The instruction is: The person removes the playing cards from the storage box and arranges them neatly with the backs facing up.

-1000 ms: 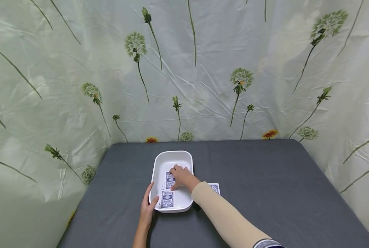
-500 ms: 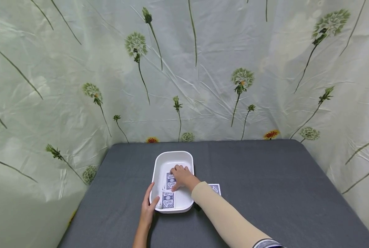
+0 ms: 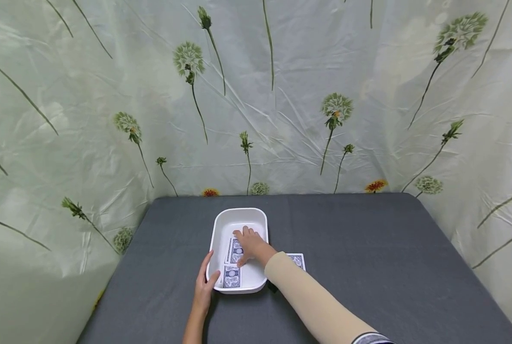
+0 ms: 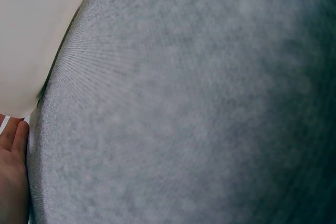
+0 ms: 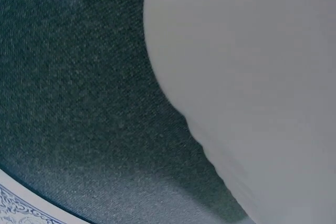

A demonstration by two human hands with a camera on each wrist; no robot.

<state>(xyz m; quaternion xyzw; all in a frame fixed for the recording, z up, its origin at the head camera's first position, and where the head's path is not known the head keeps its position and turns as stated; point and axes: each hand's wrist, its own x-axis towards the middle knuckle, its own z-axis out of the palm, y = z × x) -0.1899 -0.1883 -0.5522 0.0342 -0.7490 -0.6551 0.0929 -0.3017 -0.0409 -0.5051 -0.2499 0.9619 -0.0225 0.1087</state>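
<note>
A white rectangular tray point(image 3: 259, 220) stands on the table with playing cards lying face down in it. My left hand point(image 3: 204, 289) holds its near left corner, thumb over the rim and fingers along the outside. My right hand point(image 3: 252, 246) reaches into the tray, fingers spread above the far blue-backed playing card point(image 3: 236, 249) and thumb by its near right corner. Another card edge peeks out on that card's left. Nearer me lies a second blue-backed playing card point(image 3: 232, 277). In the left wrist view, my fingers point(image 4: 20, 137) lie against the tray's outer wall point(image 4: 37, 30).
More blue-backed cards point(image 3: 298, 260) lie right of the tray, partly hidden by my right sleeve point(image 3: 311, 296); a card corner point(image 5: 26, 208) shows in the right wrist view. A dark grey cloth point(image 3: 367, 248) covers the table. A flower-print curtain point(image 3: 281, 119) hangs behind.
The fingers of my right hand have straightened and spread away from the far card, which shows more of its back. My left hand has stayed at the tray corner.
</note>
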